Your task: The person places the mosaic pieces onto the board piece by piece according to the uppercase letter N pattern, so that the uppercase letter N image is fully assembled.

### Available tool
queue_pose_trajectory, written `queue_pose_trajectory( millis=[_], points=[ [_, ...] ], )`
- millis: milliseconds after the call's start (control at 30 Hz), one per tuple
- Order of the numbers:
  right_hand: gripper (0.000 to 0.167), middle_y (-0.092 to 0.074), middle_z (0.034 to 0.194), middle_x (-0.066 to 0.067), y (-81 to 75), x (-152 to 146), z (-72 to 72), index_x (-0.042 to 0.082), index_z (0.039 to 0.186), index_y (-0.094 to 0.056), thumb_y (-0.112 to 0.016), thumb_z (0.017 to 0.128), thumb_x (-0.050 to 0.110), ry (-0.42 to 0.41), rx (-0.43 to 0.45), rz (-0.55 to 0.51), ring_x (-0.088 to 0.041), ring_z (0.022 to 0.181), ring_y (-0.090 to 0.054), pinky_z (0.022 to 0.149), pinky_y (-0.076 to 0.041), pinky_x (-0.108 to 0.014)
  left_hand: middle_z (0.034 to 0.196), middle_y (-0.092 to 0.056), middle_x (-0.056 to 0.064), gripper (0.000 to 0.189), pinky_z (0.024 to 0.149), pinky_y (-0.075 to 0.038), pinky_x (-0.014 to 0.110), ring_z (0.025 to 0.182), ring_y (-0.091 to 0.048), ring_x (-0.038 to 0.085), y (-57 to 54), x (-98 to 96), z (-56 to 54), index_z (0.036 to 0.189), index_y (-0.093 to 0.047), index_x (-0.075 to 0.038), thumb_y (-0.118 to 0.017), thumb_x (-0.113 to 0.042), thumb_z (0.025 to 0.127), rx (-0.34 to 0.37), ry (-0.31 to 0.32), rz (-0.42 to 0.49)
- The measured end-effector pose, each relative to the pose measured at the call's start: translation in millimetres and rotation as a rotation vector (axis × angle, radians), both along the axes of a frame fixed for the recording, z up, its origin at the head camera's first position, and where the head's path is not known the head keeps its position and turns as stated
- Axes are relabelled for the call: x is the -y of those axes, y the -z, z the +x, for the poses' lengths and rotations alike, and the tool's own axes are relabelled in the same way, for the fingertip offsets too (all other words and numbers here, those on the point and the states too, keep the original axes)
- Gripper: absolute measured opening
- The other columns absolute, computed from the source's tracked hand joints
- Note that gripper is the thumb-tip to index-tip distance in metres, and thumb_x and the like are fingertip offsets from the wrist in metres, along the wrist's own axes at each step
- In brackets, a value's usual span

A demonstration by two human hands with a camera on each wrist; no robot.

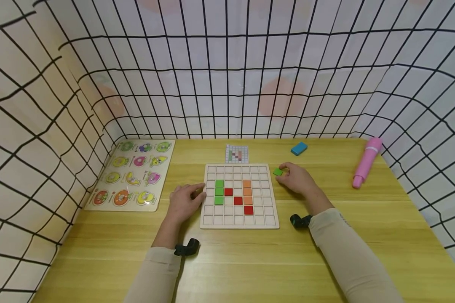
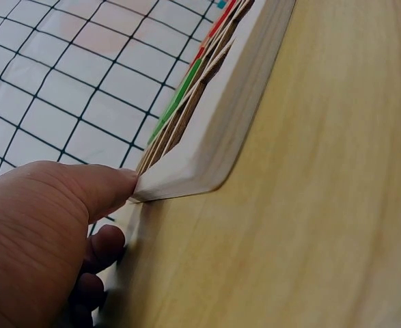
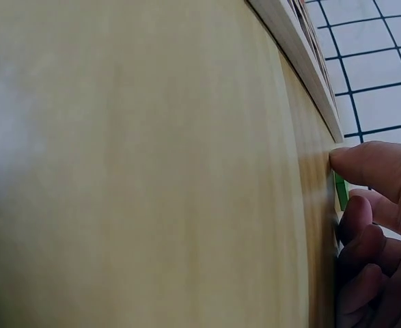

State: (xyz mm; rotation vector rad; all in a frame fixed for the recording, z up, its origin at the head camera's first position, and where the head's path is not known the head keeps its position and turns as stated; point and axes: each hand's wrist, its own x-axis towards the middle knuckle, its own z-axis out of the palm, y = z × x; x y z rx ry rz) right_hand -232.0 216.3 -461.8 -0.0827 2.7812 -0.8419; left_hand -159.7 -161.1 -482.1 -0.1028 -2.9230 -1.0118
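Note:
A pale square grid board point(image 1: 227, 220) lies flat on the table, with green squares, red squares point(image 1: 238, 200) and orange squares point(image 1: 247, 192) in some cells. My left hand point(image 1: 184, 203) is at the board's left edge, fingertips against it. In the left wrist view the thumb point(image 2: 108, 186) touches the board's side near a corner, the other fingers partly hidden below. Just right of the board, my right hand point(image 1: 296, 179) pinches a small green square tile point(image 1: 278, 171) between thumb and fingertips. The right wrist view shows only a sliver of that tile point(image 3: 341, 191).
Behind the board lies a small printed pattern card point(image 1: 236, 154). A blue block point(image 1: 299, 148) is at the back right, and a pink cylinder-shaped stick point(image 1: 365, 164) lies farther right. A fruit picture board point(image 1: 136, 174) occupies the left. Black wire mesh point(image 1: 227, 69) rises around the table.

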Motion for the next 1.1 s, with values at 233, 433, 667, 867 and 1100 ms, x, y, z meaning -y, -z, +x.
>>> queue_pose_trajectory(
  millis=[233, 433, 667, 867, 1100],
  points=[
    [0.049, -0.062, 0.094, -0.010, 1.5, 0.0, 1.2, 0.005, 0.141, -0.054, -0.060, 0.101, 0.032, 0.000, -0.018, 0.016, -0.021, 0.077, -0.055, 0.072, -0.043, -0.036, 0.079, -0.056, 0.001, 0.040, 0.084, -0.029, 0.042, 0.087, -0.046, 0.023, 0.3, -1.0, 0.2, 0.134, -0.070, -0.022, -0.069, -0.034, 0.095, -0.005, 0.000, 0.000],
    [0.043, -0.058, 0.083, -0.006, 3.2, 0.0, 1.8, 0.005, 0.138, -0.055, -0.058, 0.102, 0.028, 0.004, -0.026, 0.015, -0.019, 0.070, -0.052, 0.067, -0.041, -0.033, 0.078, -0.056, 0.001, 0.040, 0.083, -0.029, 0.042, 0.087, -0.046, 0.024, -0.6, -1.8, 0.4, 0.133, -0.070, -0.022, -0.070, -0.034, 0.095, -0.005, -0.002, 0.001],
    [0.040, -0.060, 0.087, -0.007, 2.8, 0.2, 1.5, 0.005, 0.137, -0.056, -0.057, 0.102, 0.026, 0.008, -0.033, 0.026, -0.021, 0.072, -0.054, 0.068, -0.042, -0.033, 0.078, -0.056, 0.001, 0.040, 0.083, -0.028, 0.041, 0.088, -0.046, 0.024, -0.8, -2.0, 1.2, 0.133, -0.070, -0.022, -0.070, -0.034, 0.095, -0.002, -0.006, 0.007],
    [0.038, -0.061, 0.089, -0.006, 2.6, 0.7, 1.6, 0.006, 0.136, -0.056, -0.056, 0.103, 0.025, 0.003, -0.038, 0.025, -0.020, 0.072, -0.054, 0.069, -0.042, -0.033, 0.078, -0.056, 0.001, 0.040, 0.083, -0.028, 0.041, 0.088, -0.046, 0.024, -0.7, -1.7, 1.7, 0.133, -0.070, -0.022, -0.070, -0.033, 0.095, -0.001, -0.006, 0.011],
    [0.036, -0.058, 0.084, -0.005, 0.8, 1.0, 5.9, 0.007, 0.135, -0.055, -0.055, 0.104, 0.024, -0.011, -0.051, -0.007, -0.019, 0.066, -0.049, 0.064, -0.040, -0.032, 0.078, -0.057, 0.001, 0.039, 0.083, -0.029, 0.042, 0.088, -0.046, 0.024, -0.6, -0.9, 1.2, 0.133, -0.070, -0.022, -0.069, -0.034, 0.096, -0.012, -0.001, 0.009]
  ],
)
